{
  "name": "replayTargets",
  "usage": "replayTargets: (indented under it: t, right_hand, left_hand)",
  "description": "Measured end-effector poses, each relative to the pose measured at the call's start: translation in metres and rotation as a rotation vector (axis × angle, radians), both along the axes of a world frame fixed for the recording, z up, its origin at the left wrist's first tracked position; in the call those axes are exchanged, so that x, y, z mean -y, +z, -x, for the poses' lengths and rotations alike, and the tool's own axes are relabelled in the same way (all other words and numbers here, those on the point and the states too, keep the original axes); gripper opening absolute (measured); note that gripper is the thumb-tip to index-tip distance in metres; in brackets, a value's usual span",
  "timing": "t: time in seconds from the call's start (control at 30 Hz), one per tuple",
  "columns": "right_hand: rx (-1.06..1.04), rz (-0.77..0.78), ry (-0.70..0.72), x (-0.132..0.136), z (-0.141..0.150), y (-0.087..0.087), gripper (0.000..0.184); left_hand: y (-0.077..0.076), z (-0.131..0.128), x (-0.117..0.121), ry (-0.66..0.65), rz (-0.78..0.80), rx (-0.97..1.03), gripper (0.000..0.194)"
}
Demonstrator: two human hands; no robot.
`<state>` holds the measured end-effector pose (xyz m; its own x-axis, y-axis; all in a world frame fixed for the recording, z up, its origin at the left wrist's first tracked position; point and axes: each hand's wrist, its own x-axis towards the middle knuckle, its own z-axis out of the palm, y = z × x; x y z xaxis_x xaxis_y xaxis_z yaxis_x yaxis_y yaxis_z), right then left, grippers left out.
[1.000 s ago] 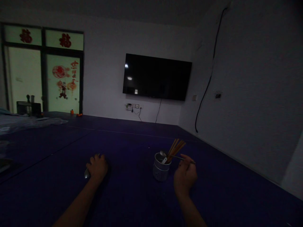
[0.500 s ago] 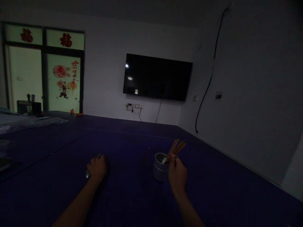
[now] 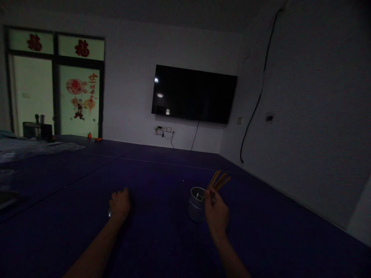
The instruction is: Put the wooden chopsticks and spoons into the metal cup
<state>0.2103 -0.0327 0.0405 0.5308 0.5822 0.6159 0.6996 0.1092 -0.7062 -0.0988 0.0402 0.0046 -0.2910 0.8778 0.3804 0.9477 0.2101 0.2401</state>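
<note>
Right of centre on the dark purple table stands a grey metal utensil cup with a perforated side. Several wooden chopsticks lean out over its right rim, fanned apart at their upper ends. My right hand is pinched closed around them at the rim; its fingers hide their middle parts. A thin whitish piece shows inside the cup. To the left, my left hand rests closed on the table, over an object whose shiny silvery end peeks out. The rest of that object is hidden.
Clear plastic sheeting and a dark box lie at the far left. Small orange items stand near the back edge. A dark flat object sits at the left edge. Walls bound the table behind and right.
The chopsticks have spread wider apart, and the whitish piece stands more upright in the cup. My left hand has shifted slightly, covering more of its object. The view has moved slightly.
</note>
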Motion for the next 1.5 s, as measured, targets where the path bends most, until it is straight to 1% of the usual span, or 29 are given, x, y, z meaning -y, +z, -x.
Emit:
replayTargets:
  t: [0.1, 0.17, 0.2, 0.23, 0.3, 0.33, 0.4, 0.47, 0.5, 0.6, 0.7, 0.8, 0.87, 1.0, 1.2, 1.3, 1.4, 1.5]
  right_hand:
    - [-0.071, -0.150, -0.033, 0.006, 0.004, 0.005, 0.060]
    - [-0.091, -0.278, -0.058, 0.012, 0.008, 0.008, 0.061]
    - [-0.069, -0.336, -0.062, 0.014, 0.009, 0.008, 0.060]
    - [-0.021, -0.389, -0.060, 0.016, 0.011, 0.008, 0.057]
    - [0.146, -0.479, -0.016, 0.019, 0.015, 0.005, 0.048]
    - [0.252, -0.517, 0.030, 0.019, 0.017, 0.003, 0.043]
    - [0.455, -0.569, 0.169, 0.019, 0.024, -0.003, 0.032]
    - [0.591, -0.557, 0.324, 0.019, 0.033, -0.009, 0.028]
    - [0.626, -0.525, 0.382, 0.019, 0.038, -0.011, 0.028]
    - [0.634, -0.387, 0.523, 0.019, 0.052, -0.018, 0.030]
    - [0.583, -0.270, 0.561, 0.019, 0.059, -0.022, 0.032]
    - [0.499, -0.209, 0.558, 0.019, 0.061, -0.024, 0.034]
    - [0.433, -0.207, 0.554, 0.019, 0.060, -0.025, 0.034]
    - [0.338, -0.252, 0.561, 0.020, 0.060, -0.024, 0.034]
    - [0.263, -0.181, 0.697, 0.028, 0.066, -0.018, 0.028]
    - [0.283, -0.190, 0.729, 0.031, 0.066, -0.018, 0.029]
    - [0.299, -0.275, 0.675, 0.031, 0.061, -0.021, 0.031]
    - [0.261, -0.407, 0.520, 0.032, 0.054, -0.021, 0.035]
  left_hand:
    - [-0.004, 0.002, -0.005, -0.019, -0.077, -0.005, 0.050]
    - [-0.004, -0.001, -0.009, -0.073, -0.184, -0.019, 0.055]
    - [-0.005, -0.003, -0.011, -0.112, -0.249, -0.027, 0.057]
    - [-0.005, -0.006, -0.013, -0.158, -0.318, -0.033, 0.058]
    - [-0.006, -0.016, -0.015, -0.266, -0.463, -0.034, 0.060]
    - [-0.006, -0.022, -0.016, -0.332, -0.541, -0.026, 0.061]
    - [-0.007, -0.037, -0.014, -0.475, -0.698, -0.008, 0.061]
    - [-0.009, -0.053, -0.007, -0.586, -0.831, 0.017, 0.059]
    - [-0.009, -0.062, -0.002, -0.637, -0.864, 0.036, 0.058]
    - [-0.010, -0.083, 0.018, -0.772, -0.933, 0.049, 0.052]
    - [-0.010, -0.096, 0.036, -0.915, -0.917, 0.036, 0.051]
    - [-0.010, -0.101, 0.045, -1.039, -0.902, -0.015, 0.049]
    - [-0.008, -0.101, 0.047, -1.066, -0.910, -0.037, 0.045]
    - [-0.007, -0.099, 0.047, -1.061, -0.896, -0.034, 0.037]
    - [-0.007, -0.099, 0.048, -1.080, -0.887, -0.019, 0.027]
    - [-0.005, -0.100, 0.049, -1.051, -0.900, -0.035, 0.025]
    - [-0.003, -0.101, 0.049, -0.987, -0.916, -0.058, 0.025]
    - [-0.002, -0.101, 0.048, -0.888, -0.906, -0.046, 0.035]
